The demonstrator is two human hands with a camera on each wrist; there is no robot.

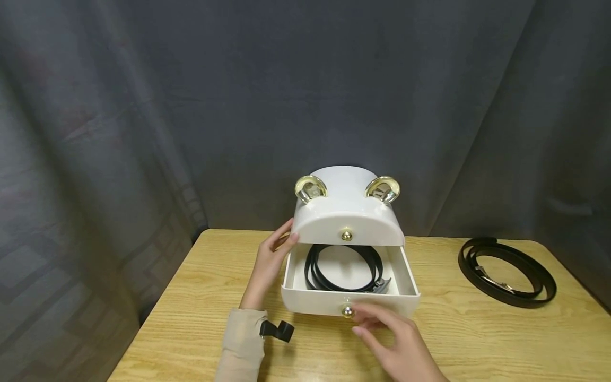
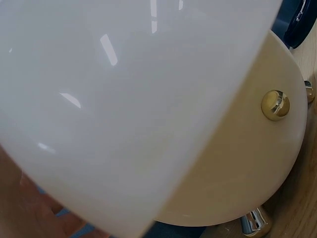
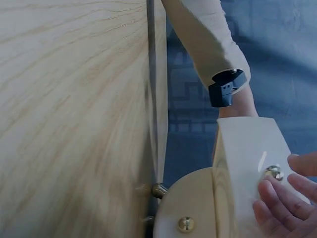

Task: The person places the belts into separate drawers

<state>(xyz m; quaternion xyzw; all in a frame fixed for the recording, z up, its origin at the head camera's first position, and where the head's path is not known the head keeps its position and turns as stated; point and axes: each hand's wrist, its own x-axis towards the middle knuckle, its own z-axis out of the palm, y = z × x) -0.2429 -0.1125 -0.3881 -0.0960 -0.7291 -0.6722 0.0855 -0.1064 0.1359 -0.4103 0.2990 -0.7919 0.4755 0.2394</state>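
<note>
A white jewellery box (image 1: 347, 212) with two gold ears on its rounded top stands at the middle of the wooden table (image 1: 200, 297). Its lower drawer (image 1: 350, 303) is pulled out toward the person, and a coiled black belt (image 1: 343, 268) lies inside it, its buckle at about 4 o'clock in the drawer.

The left hand (image 1: 272, 260) rests flat against the box's left side, at 9 o'clock from the drawer, fingers straight and spread, bracing the body rather than gripping it. The right hand (image 1: 401, 345) is at the drawer's front, at 6 o'clock, with relaxed, loosely extended fingers touching the panel just beside the gold drawer knob (image 1: 347, 312); the right wrist view shows the fingertips (image 3: 277, 198) on the white front next to that knob, not pinching it.

A second, darker belt (image 1: 507, 271) lies coiled on the table at 3 o'clock, well apart from the box.

The step in hand looks like working the drawer with the belt already stowed. Judging by the flat fingers on the front, the next move would call for a straight, even push along the drawer's line while the left hand holds the box from sliding back.
</note>
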